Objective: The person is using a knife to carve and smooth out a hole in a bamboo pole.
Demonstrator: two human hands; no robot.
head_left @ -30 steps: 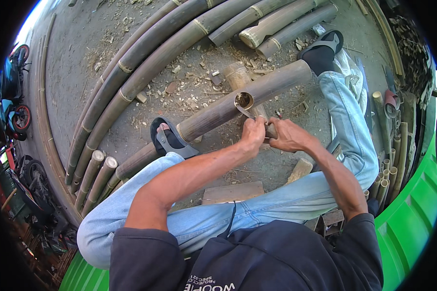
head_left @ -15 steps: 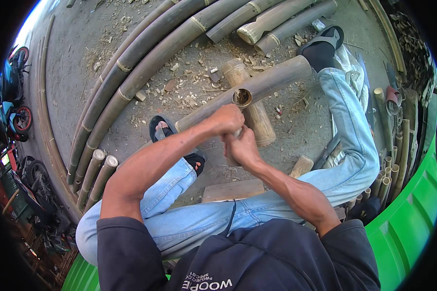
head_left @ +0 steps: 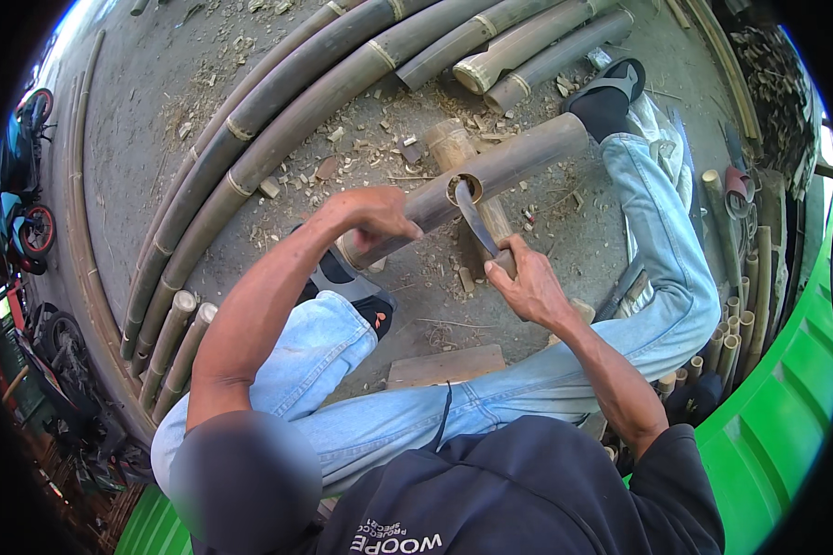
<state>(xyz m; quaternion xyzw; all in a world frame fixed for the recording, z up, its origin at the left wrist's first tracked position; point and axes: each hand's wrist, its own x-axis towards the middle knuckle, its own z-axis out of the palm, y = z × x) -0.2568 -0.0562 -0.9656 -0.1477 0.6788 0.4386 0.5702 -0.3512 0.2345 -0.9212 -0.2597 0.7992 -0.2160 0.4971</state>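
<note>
A thick brown bamboo pole (head_left: pixel 528 153) slants across the ground between my feet, with a round hole (head_left: pixel 465 188) cut in its upper side. My right hand (head_left: pixel 530 285) is closed round the handle of a curved knife (head_left: pixel 478 228). The blade's tip reaches into the hole. My left hand (head_left: pixel 379 215) lies over the pole left of the hole, its fingers bent round it and partly blurred. Under the pole, crossing it, lies a shorter, paler bamboo piece (head_left: pixel 451 146). My feet, in sandals, are at the pole's two ends.
Long bamboo poles (head_left: pixel 319 116) curve along the left and far side, with shorter cut lengths (head_left: pixel 565 60) beyond. Chips litter the ground. A flat wooden block (head_left: pixel 446 365) lies near my legs. Bamboo tubes (head_left: pixel 727 342) stand at right by a green ribbed surface (head_left: pixel 768 435). Motorbikes (head_left: pixel 39 227) are far left.
My hands, together below the hole before, are now apart. The left has moved left onto the pole. The right has moved right, and the curved blade now shows in the hole.
</note>
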